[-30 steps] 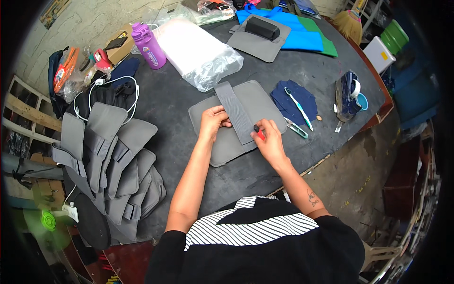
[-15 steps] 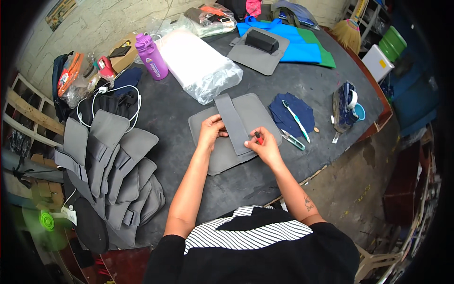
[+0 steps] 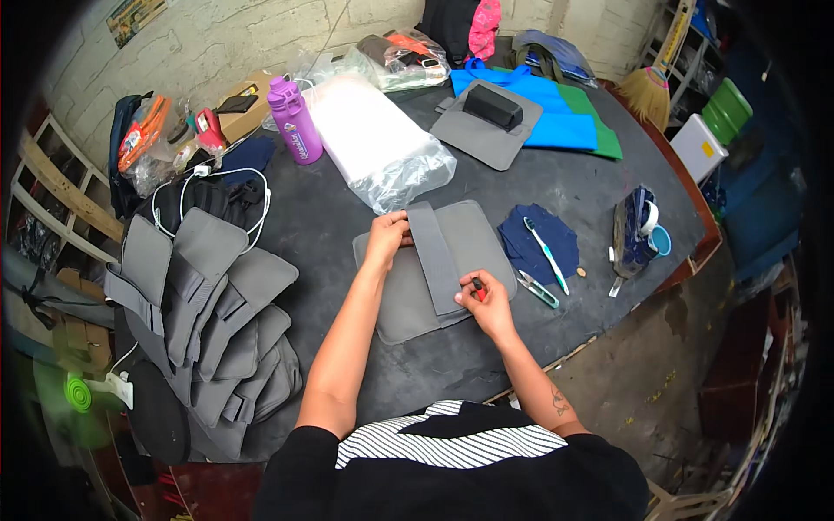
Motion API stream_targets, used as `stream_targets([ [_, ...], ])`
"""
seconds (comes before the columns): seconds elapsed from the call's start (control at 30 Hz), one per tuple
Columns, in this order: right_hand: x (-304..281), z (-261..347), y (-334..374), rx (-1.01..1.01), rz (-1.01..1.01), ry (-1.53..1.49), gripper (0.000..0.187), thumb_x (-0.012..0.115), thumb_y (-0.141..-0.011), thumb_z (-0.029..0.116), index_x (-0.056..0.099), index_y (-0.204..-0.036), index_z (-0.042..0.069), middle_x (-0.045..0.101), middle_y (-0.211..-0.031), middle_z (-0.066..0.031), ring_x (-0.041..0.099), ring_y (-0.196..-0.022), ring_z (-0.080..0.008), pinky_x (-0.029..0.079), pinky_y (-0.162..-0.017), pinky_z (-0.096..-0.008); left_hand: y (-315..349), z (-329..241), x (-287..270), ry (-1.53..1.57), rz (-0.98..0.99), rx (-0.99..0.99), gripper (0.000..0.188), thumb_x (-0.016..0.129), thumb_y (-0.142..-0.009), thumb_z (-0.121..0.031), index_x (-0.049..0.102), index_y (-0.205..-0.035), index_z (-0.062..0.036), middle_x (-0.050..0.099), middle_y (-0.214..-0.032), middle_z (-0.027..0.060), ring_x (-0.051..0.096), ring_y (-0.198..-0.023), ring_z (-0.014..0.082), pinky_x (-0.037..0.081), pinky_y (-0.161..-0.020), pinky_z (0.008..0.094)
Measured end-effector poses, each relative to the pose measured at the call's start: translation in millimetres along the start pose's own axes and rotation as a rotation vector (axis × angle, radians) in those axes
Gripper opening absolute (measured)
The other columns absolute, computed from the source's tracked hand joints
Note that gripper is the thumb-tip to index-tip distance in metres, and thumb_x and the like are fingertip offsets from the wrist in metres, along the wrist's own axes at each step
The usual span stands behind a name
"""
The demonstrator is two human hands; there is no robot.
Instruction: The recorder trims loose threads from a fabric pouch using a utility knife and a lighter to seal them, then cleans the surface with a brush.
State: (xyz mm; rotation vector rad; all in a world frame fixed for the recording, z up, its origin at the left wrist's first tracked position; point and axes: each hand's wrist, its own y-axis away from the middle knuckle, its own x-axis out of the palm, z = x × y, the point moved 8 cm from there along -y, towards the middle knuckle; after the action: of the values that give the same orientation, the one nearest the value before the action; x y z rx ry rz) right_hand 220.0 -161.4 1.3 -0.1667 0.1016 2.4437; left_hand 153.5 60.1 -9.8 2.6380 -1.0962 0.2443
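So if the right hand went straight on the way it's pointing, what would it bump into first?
Probably the grey fabric strap lying across the grey flat panel, just up and left of the right hand. They may already touch; depth is unclear.

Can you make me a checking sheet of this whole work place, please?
Surface: dark table, with scuffs and bits of lint.
Work pieces: gray padded panel with a gray strap across it; more gray panels piled at left.
Clutter: purple bottle; toothbrush on navy cloth; thread snips beside it.
Hands: left hand at the strap's upper edge, grip unclear; right hand holds a small red-and-black tool near its lower end.
Cables: white cable, looped behind the pile.
Surroundings: pale block wall, broom, green fan.
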Motion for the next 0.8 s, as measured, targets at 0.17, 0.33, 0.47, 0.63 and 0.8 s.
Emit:
stream_targets([
  [0.17,1,3,0,-0.026,0.012,-0.035,0.024,0.068,-0.076,-0.006,0.057,-0.097,0.000,0.054,-0.072,0.0031,0.048,-0.065,-0.0029,0.039,-0.060,-0.0182,-9,3,-6,0.241,0.039,-0.062,0.020,0.054,-0.090,-0.011,0.062,-0.102,0.0034,0.067,-0.090,0.0089,0.065,-0.072,0.0181,0.054,-0.066,0.0308],
  [0.33,3,3,0,-0.022,0.016,-0.024,0.024,0.067,-0.077,-0.007,0.057,-0.097,0.000,0.053,-0.070,0.0037,0.047,-0.064,-0.0026,0.039,-0.059,-0.0180,-12,10,-8,0.267,0.034,-0.062,0.019,0.064,-0.086,-0.010,0.062,-0.100,0.0023,0.067,-0.091,0.0084,0.065,-0.074,0.0169,0.054,-0.066,0.0305],
  [0.47,4,7,0,-0.022,0.017,0.005,0.026,0.068,-0.076,-0.006,0.057,-0.099,0.000,0.053,-0.070,0.0037,0.047,-0.064,-0.0026,0.039,-0.059,-0.0179,-9,7,-9,0.200,-0.035,-0.012,0.012,0.068,-0.082,-0.005,0.063,-0.092,-0.0001,0.066,-0.087,0.0061,0.063,-0.074,0.0141,0.053,-0.065,0.0292],
  [0.63,1,8,1,-0.044,0.004,0.055,0.027,0.069,-0.075,-0.005,0.058,-0.099,0.000,0.053,-0.071,0.0033,0.046,-0.063,-0.0029,0.039,-0.058,-0.0184,2,-12,-3,0.157,-0.177,0.023,0.028,0.068,-0.078,0.001,0.054,-0.101,-0.0032,0.061,-0.076,0.0028,0.059,-0.068,0.0108,0.050,-0.061,0.0252],
  [0.8,-2,41,-12,-0.047,0.044,0.045,0.029,0.073,-0.078,0.004,0.058,-0.102,-0.002,0.057,-0.078,0.0019,0.052,-0.070,-0.0048,0.042,-0.064,-0.0189,28,-50,13,0.113,-0.197,0.169,0.055,0.070,-0.075,0.003,0.041,-0.120,-0.0055,0.058,-0.072,0.0022,0.055,-0.064,0.0082,0.043,-0.056,0.0211],
])
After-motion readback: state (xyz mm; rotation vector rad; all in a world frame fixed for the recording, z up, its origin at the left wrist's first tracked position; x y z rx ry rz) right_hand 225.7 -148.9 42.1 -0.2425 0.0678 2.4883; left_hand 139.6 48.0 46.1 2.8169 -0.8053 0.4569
